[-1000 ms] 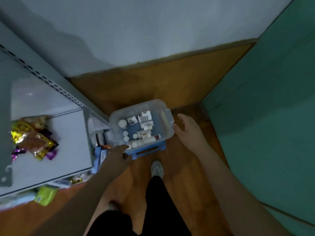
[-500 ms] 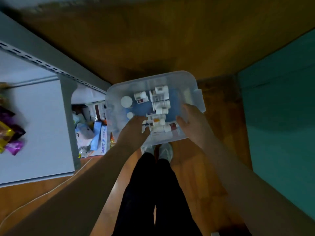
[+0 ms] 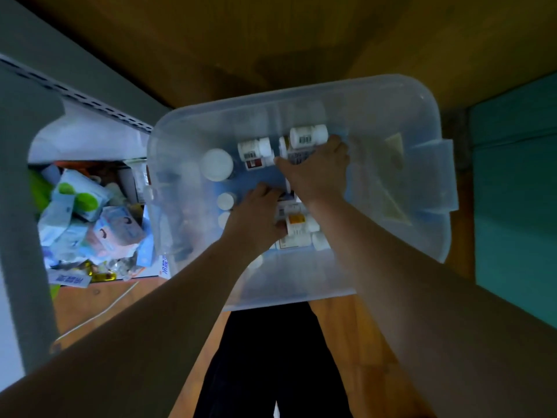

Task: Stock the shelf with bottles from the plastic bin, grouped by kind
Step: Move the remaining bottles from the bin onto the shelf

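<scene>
Hands — left hand (image 3: 256, 215), right hand (image 3: 316, 173) — now deeper among bin (image 3: 391, 95) bottles (image 3: 307, 137).

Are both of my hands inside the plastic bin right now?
Yes, the left hand and right hand both reach down among the bottles inside the plastic bin.

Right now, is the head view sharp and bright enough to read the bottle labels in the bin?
Head view: dim and underexposed, edges bent by the wide-angle lens. The plastic bin has hazy walls. The left hand and right hand are softly blurred and cover several bottles. Barcodes show on one white bottle; the text is unreadable.
</scene>
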